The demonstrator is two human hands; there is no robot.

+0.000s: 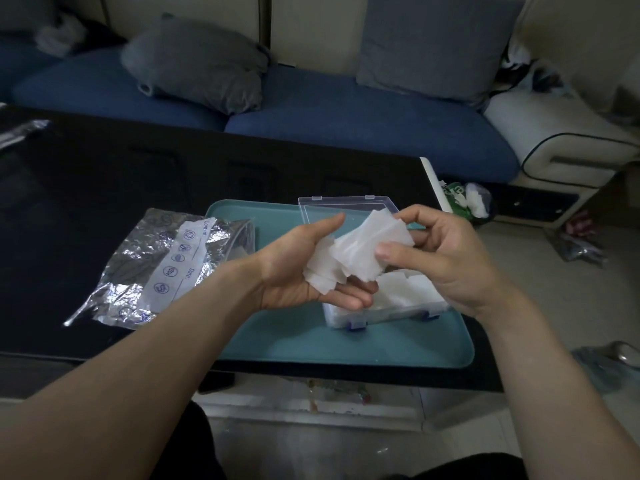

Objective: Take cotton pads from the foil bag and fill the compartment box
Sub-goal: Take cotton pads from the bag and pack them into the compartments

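Left hand (298, 268) is cupping loose cotton pads (360, 258); right hand (446, 258) is pinching some. Square them before dropping into the box (388, 306) beneath.

The cotton pads (360, 258) are thin white squares in a loose, fanned bunch above the compartment box (388, 306). The box is clear plastic with blue clasps, its lid open toward the back, and white pads lie inside. The crinkled silver foil bag (166, 268) lies flat to its left.
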